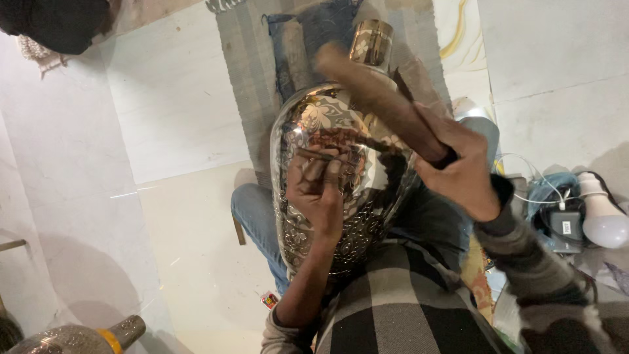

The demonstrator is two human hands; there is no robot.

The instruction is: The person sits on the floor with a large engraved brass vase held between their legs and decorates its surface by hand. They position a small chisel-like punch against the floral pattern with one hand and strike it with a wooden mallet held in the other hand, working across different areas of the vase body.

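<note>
A large shiny metal vase point(327, 118) with engraved floral patterns lies across my lap, its neck pointing away from me. My left hand point(318, 190) rests on the vase's belly and pinches a thin metal chisel point(327, 156) against the surface. My right hand point(458, 170) grips a thick wooden mallet point(373, 92), blurred, raised over the chisel and the vase.
A grey mat point(246, 78) lies on the white tiled floor beyond the vase. At the right are a white bulb point(603, 213), a dark charger point(567, 226) and white cables. Another metal vessel point(72, 339) shows at the bottom left. A small red packet point(269, 300) lies by my knee.
</note>
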